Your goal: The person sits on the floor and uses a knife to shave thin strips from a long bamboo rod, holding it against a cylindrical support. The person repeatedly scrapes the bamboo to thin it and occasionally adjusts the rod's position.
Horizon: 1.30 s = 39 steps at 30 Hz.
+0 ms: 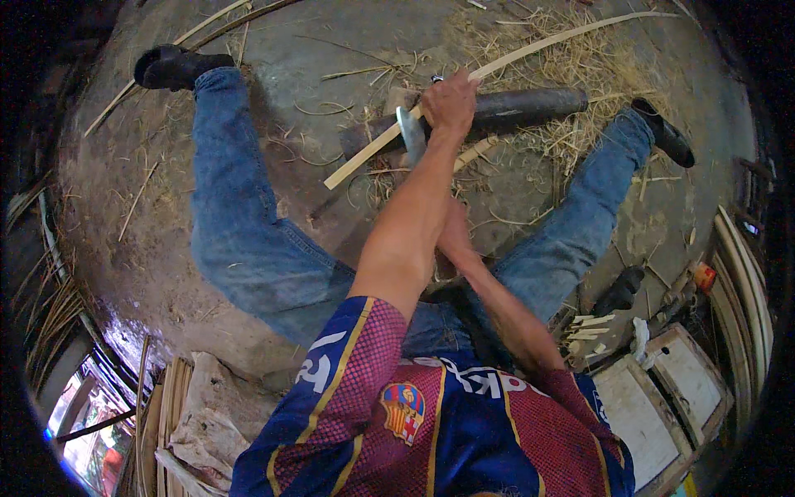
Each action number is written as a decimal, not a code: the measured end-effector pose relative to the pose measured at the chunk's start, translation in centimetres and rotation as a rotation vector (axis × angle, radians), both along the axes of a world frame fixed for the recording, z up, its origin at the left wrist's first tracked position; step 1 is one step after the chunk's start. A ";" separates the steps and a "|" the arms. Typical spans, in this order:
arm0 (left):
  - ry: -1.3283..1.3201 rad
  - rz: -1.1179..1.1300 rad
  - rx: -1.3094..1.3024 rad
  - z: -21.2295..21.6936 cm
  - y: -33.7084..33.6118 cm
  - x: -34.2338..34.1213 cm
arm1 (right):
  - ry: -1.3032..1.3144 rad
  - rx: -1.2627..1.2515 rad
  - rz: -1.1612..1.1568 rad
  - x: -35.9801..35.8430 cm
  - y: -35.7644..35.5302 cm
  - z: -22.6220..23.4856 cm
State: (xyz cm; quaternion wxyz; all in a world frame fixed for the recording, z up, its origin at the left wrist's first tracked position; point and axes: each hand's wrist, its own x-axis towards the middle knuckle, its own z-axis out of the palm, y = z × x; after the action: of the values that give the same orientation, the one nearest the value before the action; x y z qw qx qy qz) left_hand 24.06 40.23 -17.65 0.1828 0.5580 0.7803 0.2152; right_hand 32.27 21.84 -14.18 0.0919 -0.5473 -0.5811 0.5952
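Observation:
My left hand (450,103) is closed around a long, pale bamboo strip (364,159). The strip slants from lower left to a thin curved end at the upper right. Just left of that hand, a knife (408,132) has its metal blade against the strip. My right hand (453,229) is lower down, partly covered by my left forearm. It is in line with the blade and appears closed on the knife's handle, though the handle and fingertips are hidden. Beneath the strip and my left hand lies a dark, thick cylinder (530,108).
Thin shavings (555,149) are heaped on the floor right of the cylinder, between my spread legs. More long strips (207,23) lie at the upper left. Bundled slats (745,290) curve along the right edge, near a pale wooden frame (675,373). A crumpled sack (217,406) sits lower left.

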 end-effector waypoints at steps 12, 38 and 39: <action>-0.106 0.001 0.028 -0.7 0.9 0.0 | 0.101 0.001 -0.012 -2.9 -2.9 3.1; -0.299 -0.002 -0.030 -1.1 0.7 -1.6 | 0.036 0.063 -0.208 0.0 -1.2 -2.5; -0.309 0.009 -0.039 -0.9 0.8 -1.6 | 0.049 0.092 -0.170 -0.1 -1.4 -2.2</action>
State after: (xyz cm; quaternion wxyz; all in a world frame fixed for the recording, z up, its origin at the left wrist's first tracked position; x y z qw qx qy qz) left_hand 22.50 41.00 -18.52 0.3104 0.5113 0.7494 0.2841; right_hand 32.20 20.41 -16.39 0.1810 -0.5752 -0.5568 0.5712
